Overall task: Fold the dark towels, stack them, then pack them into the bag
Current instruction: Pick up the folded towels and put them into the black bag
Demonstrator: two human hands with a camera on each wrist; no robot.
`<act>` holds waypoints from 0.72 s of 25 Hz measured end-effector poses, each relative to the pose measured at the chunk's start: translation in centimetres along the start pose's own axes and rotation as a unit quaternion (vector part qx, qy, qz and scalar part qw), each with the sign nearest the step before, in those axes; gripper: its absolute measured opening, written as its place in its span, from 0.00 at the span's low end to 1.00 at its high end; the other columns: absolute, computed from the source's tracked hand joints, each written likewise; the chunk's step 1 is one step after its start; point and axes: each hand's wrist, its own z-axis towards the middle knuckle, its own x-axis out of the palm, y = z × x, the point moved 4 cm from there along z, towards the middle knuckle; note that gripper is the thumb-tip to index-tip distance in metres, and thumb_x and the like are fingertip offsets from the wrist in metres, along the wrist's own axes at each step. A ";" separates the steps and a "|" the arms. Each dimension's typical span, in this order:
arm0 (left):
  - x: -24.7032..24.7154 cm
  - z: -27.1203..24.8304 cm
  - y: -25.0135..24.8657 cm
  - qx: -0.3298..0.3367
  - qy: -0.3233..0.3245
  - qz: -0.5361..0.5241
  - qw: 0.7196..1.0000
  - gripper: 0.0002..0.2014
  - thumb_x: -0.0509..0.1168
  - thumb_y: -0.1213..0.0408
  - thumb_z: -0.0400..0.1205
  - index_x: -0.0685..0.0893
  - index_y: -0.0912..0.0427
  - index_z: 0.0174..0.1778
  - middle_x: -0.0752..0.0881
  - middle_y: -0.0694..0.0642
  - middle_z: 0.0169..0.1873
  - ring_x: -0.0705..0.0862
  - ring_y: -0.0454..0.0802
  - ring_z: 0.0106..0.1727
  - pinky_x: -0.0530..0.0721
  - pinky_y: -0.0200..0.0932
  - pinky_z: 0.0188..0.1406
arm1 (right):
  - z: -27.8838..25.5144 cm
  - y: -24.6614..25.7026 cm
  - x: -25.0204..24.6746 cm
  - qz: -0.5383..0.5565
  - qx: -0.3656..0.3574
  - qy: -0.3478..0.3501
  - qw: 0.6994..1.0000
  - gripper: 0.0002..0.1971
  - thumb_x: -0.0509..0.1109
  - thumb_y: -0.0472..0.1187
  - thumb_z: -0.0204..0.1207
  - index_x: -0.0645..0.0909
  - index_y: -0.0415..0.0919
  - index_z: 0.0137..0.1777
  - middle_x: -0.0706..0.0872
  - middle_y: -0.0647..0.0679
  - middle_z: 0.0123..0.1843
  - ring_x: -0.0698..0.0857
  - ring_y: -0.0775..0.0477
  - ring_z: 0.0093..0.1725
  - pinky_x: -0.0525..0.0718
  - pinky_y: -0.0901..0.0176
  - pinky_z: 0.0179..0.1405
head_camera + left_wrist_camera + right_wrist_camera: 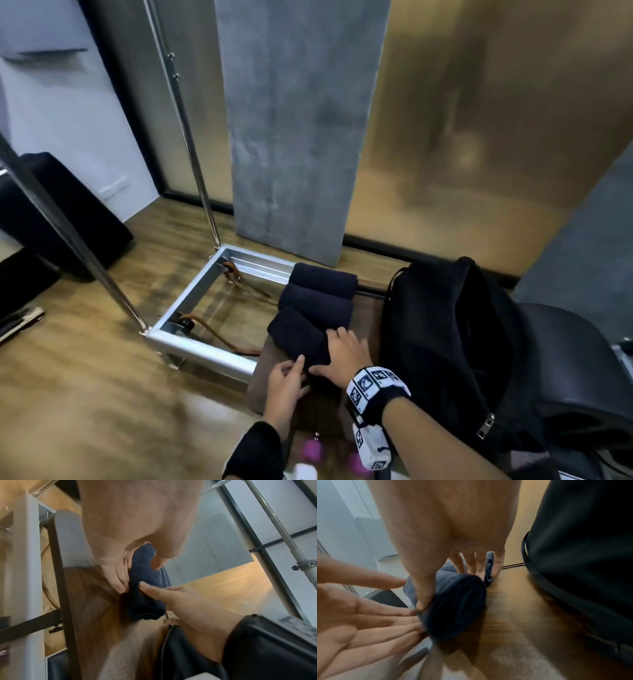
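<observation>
Three rolled dark navy towels lie in a row on a brown wooden table (366, 318). The far towel (323, 279) and the middle towel (317, 303) lie untouched. My right hand (329, 353) lies spread on top of the nearest towel (294, 334), its thumb (423, 599) at the near edge and its fingers (471, 566) over the far side. My left hand (296, 368) touches that towel's near end with straight fingers (399, 615). In the left wrist view the same towel (145, 601) sits between both hands. The black bag (452, 342) stands right of the towels.
A silver metal frame (205, 301) with upright poles stands on the wood floor left of the table. A black chair (575, 359) is behind the bag at the right. Pink objects (313, 450) lie at the table's near end. A grey panel (294, 137) leans against the back wall.
</observation>
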 end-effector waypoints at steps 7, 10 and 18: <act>-0.3 -0.4 -0.5 -0.002 -0.007 0.020 1.000 0.34 0.79 0.44 0.78 0.80 0.66 0.70 0.92 0.65 0.55 0.93 0.64 0.55 0.92 0.64 0.59 | -1.8 0.9 0.3 0.202 -0.013 0.050 0.978 0.19 0.81 0.60 0.60 0.84 0.45 0.37 0.86 0.54 0.36 0.89 0.49 0.43 0.82 0.52 0.40; 0.5 -1.6 -2.1 0.008 0.016 -0.077 0.997 0.42 0.84 0.43 0.65 0.81 0.63 0.68 0.93 0.66 0.53 0.95 0.65 0.52 0.92 0.70 0.59 | -3.3 0.5 -1.9 0.285 -0.021 -0.013 0.958 0.28 0.81 0.69 0.55 0.83 0.45 0.38 0.84 0.55 0.41 0.85 0.55 0.42 0.80 0.58 0.41; 10.7 -9.0 -11.3 0.094 0.202 -0.149 0.964 0.36 0.83 0.47 0.64 0.88 0.56 0.68 0.94 0.66 0.56 0.95 0.65 0.55 0.94 0.63 0.53 | -9.8 -3.8 -11.8 0.662 -0.017 0.029 0.749 0.33 0.84 0.63 0.70 0.77 0.64 0.74 0.90 0.52 0.69 0.90 0.49 0.68 0.89 0.42 0.65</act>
